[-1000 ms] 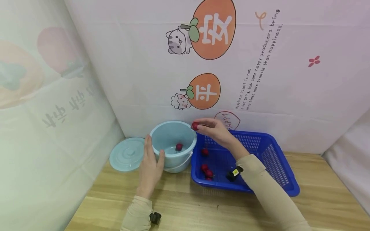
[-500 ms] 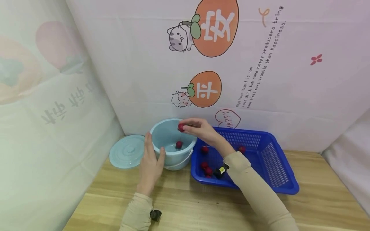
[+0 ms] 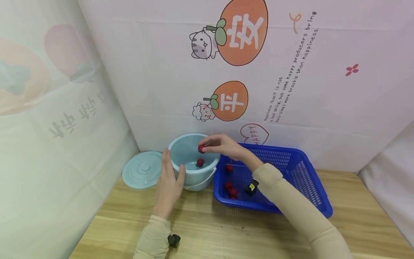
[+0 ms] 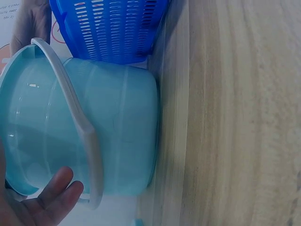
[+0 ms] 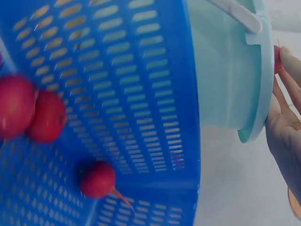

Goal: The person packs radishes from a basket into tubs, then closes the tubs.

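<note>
My right hand [image 3: 224, 147] pinches a red radish [image 3: 201, 148] between thumb and fingertips, over the mouth of the light blue bucket [image 3: 195, 177]. Inside the bucket lies another radish [image 3: 200, 162]. My left hand [image 3: 168, 189] rests against the bucket's left side, fingers extended along the wall and thumb toward the front. The left wrist view shows its fingertips [image 4: 70, 193] by the end of the bucket's pale handle [image 4: 84, 132]. Several radishes [image 5: 99, 180] sit in the blue perforated basket [image 3: 307, 180], one showing a thin root tail in the right wrist view.
A round light blue lid [image 3: 145, 169] lies left of the bucket. The basket stands close to the bucket's right side. Behind everything a printed white cloth [image 3: 161, 90] hangs as a wall over the back of the wooden table [image 3: 207, 226].
Over the last second my right hand has carried the radish left, from the bucket's right rim to above its opening, then slightly lower. My left hand has stayed at the bucket.
</note>
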`<state>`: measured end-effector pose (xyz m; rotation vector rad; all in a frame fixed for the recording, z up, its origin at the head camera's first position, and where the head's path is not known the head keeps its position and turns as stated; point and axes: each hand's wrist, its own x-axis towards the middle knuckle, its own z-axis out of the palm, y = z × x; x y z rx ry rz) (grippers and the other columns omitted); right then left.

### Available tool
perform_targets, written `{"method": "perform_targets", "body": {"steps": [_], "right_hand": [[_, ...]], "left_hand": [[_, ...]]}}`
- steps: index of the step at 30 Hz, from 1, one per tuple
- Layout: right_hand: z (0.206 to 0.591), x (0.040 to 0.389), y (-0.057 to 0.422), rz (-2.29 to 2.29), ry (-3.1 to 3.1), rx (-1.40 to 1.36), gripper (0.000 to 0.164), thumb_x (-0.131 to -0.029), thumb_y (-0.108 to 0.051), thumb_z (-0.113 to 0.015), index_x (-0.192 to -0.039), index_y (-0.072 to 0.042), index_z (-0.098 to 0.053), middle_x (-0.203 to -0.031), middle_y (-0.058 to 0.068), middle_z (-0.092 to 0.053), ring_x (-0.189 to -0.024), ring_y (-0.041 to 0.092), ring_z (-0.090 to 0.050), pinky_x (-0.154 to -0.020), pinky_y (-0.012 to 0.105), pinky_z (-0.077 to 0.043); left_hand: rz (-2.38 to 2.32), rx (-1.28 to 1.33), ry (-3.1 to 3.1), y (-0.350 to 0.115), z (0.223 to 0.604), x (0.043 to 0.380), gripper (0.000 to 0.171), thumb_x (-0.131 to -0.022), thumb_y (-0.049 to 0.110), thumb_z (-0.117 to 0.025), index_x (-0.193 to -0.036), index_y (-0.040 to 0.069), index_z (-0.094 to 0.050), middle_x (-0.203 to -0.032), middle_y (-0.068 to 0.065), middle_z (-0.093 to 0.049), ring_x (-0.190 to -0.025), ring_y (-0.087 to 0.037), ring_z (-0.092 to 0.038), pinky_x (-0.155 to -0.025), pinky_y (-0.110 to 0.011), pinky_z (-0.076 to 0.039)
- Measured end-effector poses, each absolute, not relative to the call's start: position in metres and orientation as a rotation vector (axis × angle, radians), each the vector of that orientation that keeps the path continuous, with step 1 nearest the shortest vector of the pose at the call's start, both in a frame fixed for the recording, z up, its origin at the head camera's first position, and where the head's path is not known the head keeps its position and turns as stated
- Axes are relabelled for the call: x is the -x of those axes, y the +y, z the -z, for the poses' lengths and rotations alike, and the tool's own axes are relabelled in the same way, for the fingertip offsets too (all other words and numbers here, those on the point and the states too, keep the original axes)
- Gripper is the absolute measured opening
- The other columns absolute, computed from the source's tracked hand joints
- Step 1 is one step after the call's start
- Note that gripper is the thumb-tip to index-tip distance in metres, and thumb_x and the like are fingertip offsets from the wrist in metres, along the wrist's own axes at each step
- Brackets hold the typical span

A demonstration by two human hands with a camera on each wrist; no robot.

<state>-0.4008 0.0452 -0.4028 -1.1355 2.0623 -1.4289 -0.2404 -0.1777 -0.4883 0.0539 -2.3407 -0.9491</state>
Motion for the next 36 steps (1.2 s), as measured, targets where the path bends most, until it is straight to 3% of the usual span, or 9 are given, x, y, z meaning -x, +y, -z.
{"method": "perform_targets", "body": {"steps": [6,11,19,25,31,33,36], "right_hand": [[0.393,0.402,0.040,1.237,2.102,1.170,0.037,-0.101,-0.018,-0.074,-0.134,-0.002,-0.071,-0.126,0.004,-0.075,-0.118,0.021,-0.070,-0.106,0.041,-0.052],[0.391,0.402,0.038,1.154,2.054,1.214,0.031,-0.101,-0.011,-0.073,-0.130,-0.002,-0.073,-0.128,0.008,-0.074,-0.122,0.024,-0.068,-0.106,0.040,-0.053],[0.381,0.405,0.031,1.025,2.068,1.241,0.028,-0.099,-0.010,-0.075,-0.127,-0.005,-0.075,-0.126,0.006,-0.074,-0.121,0.024,-0.069,-0.105,0.038,-0.053],[0.377,0.407,0.029,0.949,2.058,1.274,0.028,-0.099,-0.010,-0.075,-0.127,-0.003,-0.075,-0.122,0.006,-0.075,-0.118,0.023,-0.070,-0.105,0.038,-0.053],[0.375,0.407,0.028,0.910,2.071,1.298,0.027,-0.099,-0.010,-0.075,-0.126,-0.005,-0.076,-0.121,0.005,-0.076,-0.118,0.022,-0.070,-0.105,0.036,-0.053],[0.375,0.406,0.028,0.916,2.080,1.288,0.032,-0.099,-0.012,-0.075,-0.130,-0.003,-0.073,-0.126,0.008,-0.075,-0.122,0.025,-0.068,-0.107,0.039,-0.052],[0.376,0.405,0.027,0.939,2.072,1.255,0.057,-0.098,-0.019,-0.077,-0.149,-0.001,-0.057,-0.146,0.017,-0.062,-0.137,0.035,-0.057,-0.114,0.048,-0.045]], "left_hand": [[0.952,-0.064,-2.363,-0.180,0.486,0.239,0.077,-0.110,0.045,-0.049,-0.170,0.009,-0.016,-0.176,-0.006,-0.019,-0.110,-0.051,-0.067,-0.085,-0.062,-0.057],[0.950,-0.064,-2.377,-0.179,0.489,0.237,0.077,-0.110,0.043,-0.050,-0.170,0.008,-0.016,-0.176,-0.005,-0.018,-0.110,-0.048,-0.067,-0.086,-0.062,-0.057],[0.898,-0.066,-2.356,-0.179,0.488,0.238,0.076,-0.110,0.045,-0.048,-0.169,0.008,-0.018,-0.176,-0.005,-0.020,-0.095,-0.043,-0.070,-0.072,-0.055,-0.059],[0.880,-0.074,-2.364,-0.179,0.488,0.239,0.076,-0.110,0.045,-0.047,-0.169,0.008,-0.018,-0.176,-0.004,-0.019,-0.068,-0.032,-0.062,-0.055,-0.045,-0.052],[0.873,-0.079,-2.365,-0.179,0.489,0.239,0.076,-0.110,0.046,-0.047,-0.170,0.010,-0.016,-0.176,-0.003,-0.018,-0.071,-0.031,-0.064,-0.054,-0.042,-0.051],[0.876,-0.077,-2.363,-0.179,0.489,0.239,0.076,-0.110,0.046,-0.046,-0.170,0.010,-0.016,-0.176,-0.003,-0.018,-0.069,-0.032,-0.063,-0.053,-0.041,-0.050],[0.873,-0.074,-2.361,-0.179,0.489,0.239,0.076,-0.110,0.047,-0.045,-0.170,0.010,-0.016,-0.176,-0.003,-0.018,-0.070,-0.032,-0.064,-0.053,-0.040,-0.050]]}}
